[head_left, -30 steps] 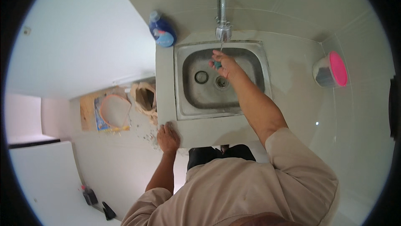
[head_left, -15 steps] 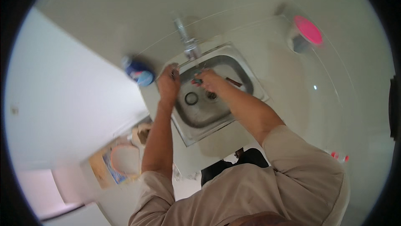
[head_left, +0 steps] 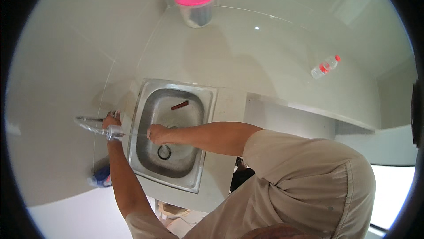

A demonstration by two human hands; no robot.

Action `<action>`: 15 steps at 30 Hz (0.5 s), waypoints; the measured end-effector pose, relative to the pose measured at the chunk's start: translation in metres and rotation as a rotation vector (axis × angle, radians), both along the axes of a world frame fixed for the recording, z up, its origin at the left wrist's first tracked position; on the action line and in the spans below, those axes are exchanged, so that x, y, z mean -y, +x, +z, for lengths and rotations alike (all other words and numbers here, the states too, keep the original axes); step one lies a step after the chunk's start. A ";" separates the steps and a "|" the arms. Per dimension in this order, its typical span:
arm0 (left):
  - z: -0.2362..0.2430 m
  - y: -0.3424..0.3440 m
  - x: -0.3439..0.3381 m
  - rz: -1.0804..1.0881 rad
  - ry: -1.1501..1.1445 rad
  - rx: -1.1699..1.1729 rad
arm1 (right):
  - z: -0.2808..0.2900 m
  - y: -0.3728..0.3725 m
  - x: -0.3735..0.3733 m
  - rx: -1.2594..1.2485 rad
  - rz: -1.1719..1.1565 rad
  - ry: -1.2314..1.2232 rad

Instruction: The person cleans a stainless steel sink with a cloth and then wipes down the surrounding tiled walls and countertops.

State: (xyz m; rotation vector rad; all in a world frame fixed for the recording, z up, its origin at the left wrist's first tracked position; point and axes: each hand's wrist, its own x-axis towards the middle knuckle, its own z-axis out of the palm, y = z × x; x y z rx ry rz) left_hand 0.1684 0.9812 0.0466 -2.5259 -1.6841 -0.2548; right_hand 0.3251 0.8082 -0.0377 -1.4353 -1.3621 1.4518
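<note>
A steel sink (head_left: 201, 106) is set in a pale counter. A chrome faucet (head_left: 90, 126) arches from its left side, and the spout end (head_left: 115, 133) points over the basin. My left hand (head_left: 111, 121) grips the faucet at its base, by the handle. My right hand (head_left: 157, 134) is curled in a loose fist just beside the spout end, over the basin. Whether it holds anything small is unclear. A short reddish-brown object (head_left: 179, 105) lies on the sink floor at the far end. The round drain (head_left: 164, 152) sits below my right hand.
A blue bottle (head_left: 101, 177) stands on the counter left of the sink, near my left forearm. A clear tub with a pink lid (head_left: 195, 4) sits at the far corner. A small plastic water bottle with a red cap (head_left: 324, 66) lies far right.
My head has turned, so the sink now appears rotated. My left hand left the counter edge and went up to the faucet, where it now grips. My right hand stays at the spout.
</note>
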 end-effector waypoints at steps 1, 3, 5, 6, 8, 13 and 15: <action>0.000 -0.003 -0.004 -0.021 -0.001 -0.005 | 0.001 -0.002 -0.001 -0.005 -0.021 -0.001; -0.007 0.000 -0.011 0.174 -0.051 -0.070 | 0.001 0.001 0.001 0.313 0.044 0.164; -0.019 -0.011 -0.016 0.172 -0.052 -0.031 | 0.013 0.002 0.013 0.289 0.011 0.119; -0.024 -0.015 -0.020 0.175 -0.044 0.020 | 0.022 0.006 0.018 0.275 -0.016 0.085; -0.026 -0.055 -0.051 0.090 0.090 -0.027 | 0.054 0.001 0.019 0.284 0.047 0.154; -0.054 -0.058 -0.079 -0.062 0.303 -0.438 | 0.067 0.005 0.026 0.379 0.049 0.232; -0.049 -0.107 -0.077 -0.035 0.368 -0.484 | 0.104 -0.017 0.022 0.476 0.270 0.217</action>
